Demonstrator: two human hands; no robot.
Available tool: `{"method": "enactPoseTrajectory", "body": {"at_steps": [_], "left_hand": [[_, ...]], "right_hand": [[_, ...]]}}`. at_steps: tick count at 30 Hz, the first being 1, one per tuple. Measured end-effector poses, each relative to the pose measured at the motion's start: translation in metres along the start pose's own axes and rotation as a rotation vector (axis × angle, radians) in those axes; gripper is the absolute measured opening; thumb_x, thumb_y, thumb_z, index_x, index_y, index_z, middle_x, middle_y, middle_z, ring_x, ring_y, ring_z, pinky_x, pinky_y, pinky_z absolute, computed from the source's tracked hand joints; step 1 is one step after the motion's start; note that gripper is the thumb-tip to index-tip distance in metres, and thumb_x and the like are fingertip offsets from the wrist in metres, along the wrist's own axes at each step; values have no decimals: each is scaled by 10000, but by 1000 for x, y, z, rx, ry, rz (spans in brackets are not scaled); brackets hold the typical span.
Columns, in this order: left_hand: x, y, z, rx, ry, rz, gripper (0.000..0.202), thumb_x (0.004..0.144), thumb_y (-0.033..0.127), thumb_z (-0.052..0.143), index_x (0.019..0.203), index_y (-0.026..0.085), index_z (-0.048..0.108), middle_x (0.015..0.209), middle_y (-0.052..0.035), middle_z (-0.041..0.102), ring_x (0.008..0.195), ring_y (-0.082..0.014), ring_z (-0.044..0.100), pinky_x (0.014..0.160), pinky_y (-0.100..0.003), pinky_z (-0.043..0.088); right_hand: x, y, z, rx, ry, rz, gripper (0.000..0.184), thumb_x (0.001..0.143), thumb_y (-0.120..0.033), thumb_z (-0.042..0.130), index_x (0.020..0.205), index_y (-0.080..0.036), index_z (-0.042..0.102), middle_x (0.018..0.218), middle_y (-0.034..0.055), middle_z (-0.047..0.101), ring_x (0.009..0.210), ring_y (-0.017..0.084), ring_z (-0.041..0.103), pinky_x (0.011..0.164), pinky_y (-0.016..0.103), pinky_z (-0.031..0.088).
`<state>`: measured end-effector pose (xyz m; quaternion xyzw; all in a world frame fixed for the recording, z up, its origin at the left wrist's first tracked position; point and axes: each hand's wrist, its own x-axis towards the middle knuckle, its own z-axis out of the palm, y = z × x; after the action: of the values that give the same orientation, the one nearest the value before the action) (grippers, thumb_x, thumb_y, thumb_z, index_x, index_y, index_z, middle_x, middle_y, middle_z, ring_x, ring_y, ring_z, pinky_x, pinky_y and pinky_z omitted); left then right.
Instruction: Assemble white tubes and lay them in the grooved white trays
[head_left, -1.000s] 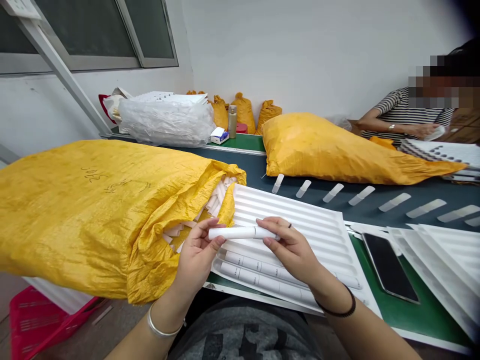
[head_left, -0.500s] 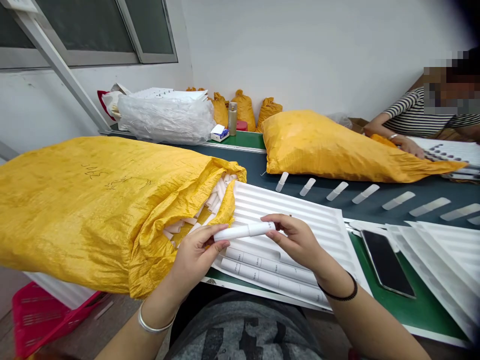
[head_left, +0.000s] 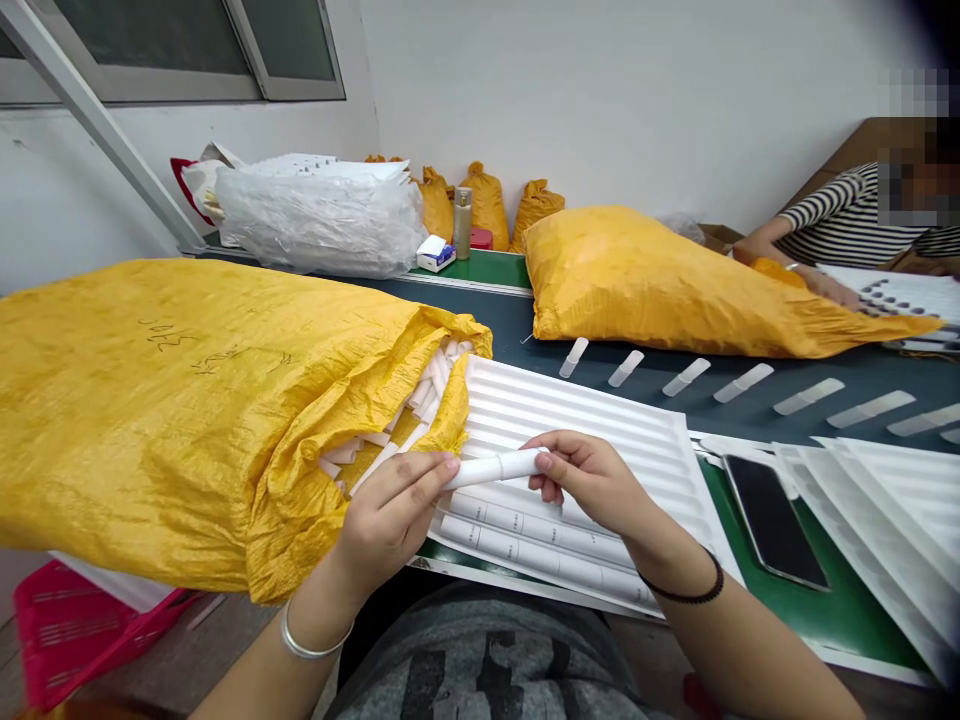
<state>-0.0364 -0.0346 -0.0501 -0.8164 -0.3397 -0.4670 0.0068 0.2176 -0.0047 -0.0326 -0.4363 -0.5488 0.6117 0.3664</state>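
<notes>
A white plastic tube (head_left: 491, 469) with a seam near its middle lies almost level between my hands. My left hand (head_left: 394, 505) is closed round its left end, the fingers hiding that tip. With thumb and fingers, my right hand (head_left: 589, 475) pinches the right end. Beneath them is a white ridged tray (head_left: 637, 425), with printed white tubes (head_left: 525, 525) lying in its front grooves. To the left, a big yellow woven sack (head_left: 187, 400) gapes open, and several plain white tubes (head_left: 431, 385) show in its mouth.
A dark conveyor belt (head_left: 517, 335) runs behind the tray with several translucent caps (head_left: 742, 382) in a row. At right are a phone (head_left: 776, 520) and stacked trays (head_left: 892, 520). A second sack (head_left: 675, 285) lies beyond the belt, near a co-worker's hand (head_left: 832, 288).
My hands have turned the tube slightly, and the print near its right end no longer shows. The left fingers now cover more of the tube. Caps on the belt have shifted slightly right.
</notes>
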Motion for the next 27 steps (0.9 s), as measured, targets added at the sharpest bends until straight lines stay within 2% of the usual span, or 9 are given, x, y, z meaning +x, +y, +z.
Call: {"method": "enactPoseTrajectory", "body": {"at_steps": [5, 7, 8, 10, 13, 15, 17, 21, 27], "left_hand": [[-7, -8, -5, 11, -55, 117, 510, 822, 36, 590, 1288, 238, 544, 1110, -84, 693, 1019, -195, 650, 864, -326, 551], [-8, -8, -4, 9, -57, 79, 530, 798, 3, 604, 1281, 213, 544, 1092, -89, 687, 1010, -182, 641, 877, -308, 537], [-8, -8, -3, 9, -54, 28, 513, 794, 3, 611, 1264, 199, 551, 1078, -90, 684, 998, -174, 637, 885, -300, 528], [-7, -7, -1, -1, -61, -120, 415, 808, 49, 623, 1200, 178, 580, 1039, -81, 682, 974, -164, 631, 892, -288, 511], [-1, -3, 2, -92, -154, -362, 286, 834, 177, 638, 1118, 163, 606, 991, -63, 685, 902, -154, 637, 801, -247, 517], [4, 0, 4, -194, -253, -464, 300, 835, 256, 651, 1120, 169, 619, 991, -53, 692, 863, -148, 644, 734, -227, 516], [10, 2, 5, -269, -314, -503, 313, 837, 303, 655, 1125, 182, 641, 969, -40, 705, 841, -144, 650, 728, -226, 511], [15, 2, 7, -284, -288, -441, 259, 852, 272, 645, 1091, 178, 671, 924, -36, 714, 851, -142, 647, 791, -242, 497], [14, 3, 10, -157, -164, -158, 292, 844, 163, 644, 1136, 153, 619, 943, -62, 690, 876, -146, 621, 811, -259, 500]], "right_hand": [[2, 4, -1, 24, -135, 140, 417, 837, -543, 593, 809, -128, 621, 565, 10, 612, 412, 79, 510, 376, 182, 394], [2, 6, -1, 1, -155, 105, 425, 868, -543, 547, 910, -128, 629, 621, 26, 636, 456, 98, 547, 415, 205, 442], [2, 7, -1, -42, -139, 31, 416, 874, -520, 551, 1009, -133, 623, 703, 44, 661, 527, 114, 587, 476, 228, 488], [2, 9, -1, -213, -67, -209, 393, 881, -419, 588, 1186, -173, 571, 923, 78, 675, 739, 149, 639, 656, 283, 545], [2, 12, -1, -504, 12, -567, 316, 896, -237, 584, 1212, -234, 567, 1091, 85, 638, 980, 184, 612, 848, 336, 515], [3, 14, -1, -583, 2, -690, 294, 906, -181, 560, 1193, -242, 575, 1066, 79, 644, 1006, 189, 607, 877, 344, 502], [3, 14, 0, -605, -9, -731, 319, 904, -169, 566, 1213, -246, 560, 1061, 75, 647, 1001, 186, 613, 875, 336, 501], [3, 11, -1, -651, 4, -694, 313, 904, -215, 582, 1214, -250, 559, 1063, 73, 664, 952, 183, 633, 792, 296, 518], [-1, 8, -2, -620, 29, -575, 274, 891, -290, 605, 1150, -201, 614, 905, 61, 684, 773, 157, 628, 665, 257, 505]]}}
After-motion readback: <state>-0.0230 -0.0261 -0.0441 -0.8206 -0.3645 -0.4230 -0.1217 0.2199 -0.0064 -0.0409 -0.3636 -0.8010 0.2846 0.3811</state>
